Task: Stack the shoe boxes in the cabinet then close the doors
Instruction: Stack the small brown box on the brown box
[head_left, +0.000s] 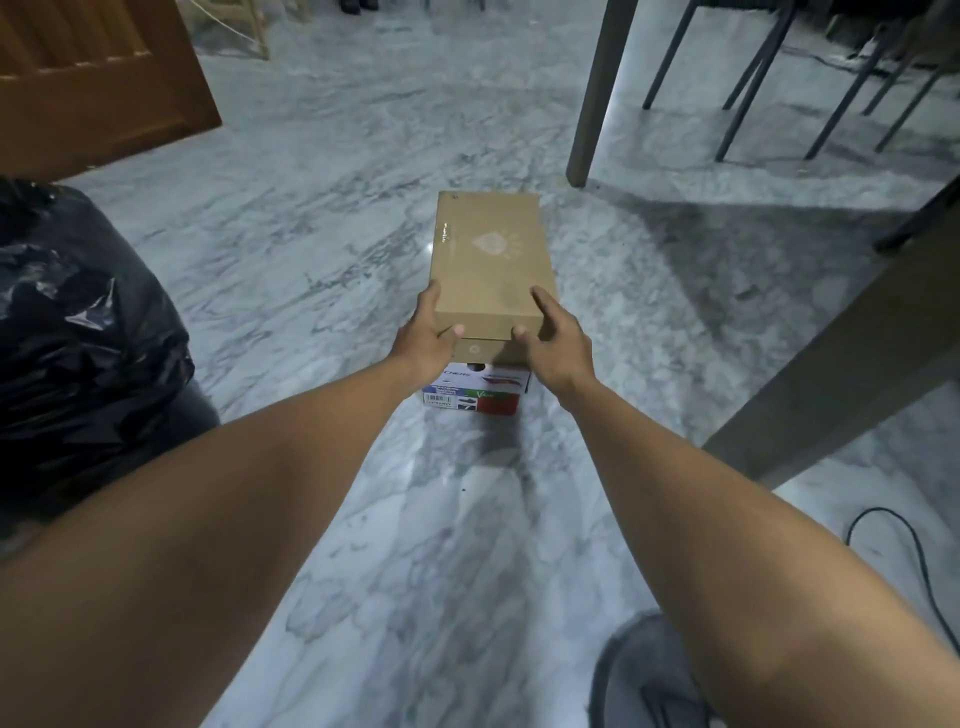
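A plain brown shoe box (491, 254) lies on top of a white printed shoe box (478, 391) on the marble floor, straight ahead. Only the lower box's near end with its label shows. My left hand (428, 335) grips the brown box's near left corner, thumb on the front face. My right hand (553, 338) holds the near right corner, fingers on the lid and thumb on the front. No cabinet interior is in view.
A wooden door panel (98, 78) stands at the far left. A full black rubbish bag (78, 332) sits close on the left. Table legs (597, 93) and chair legs (831, 78) rise at right. A black cable (904, 535) lies near right.
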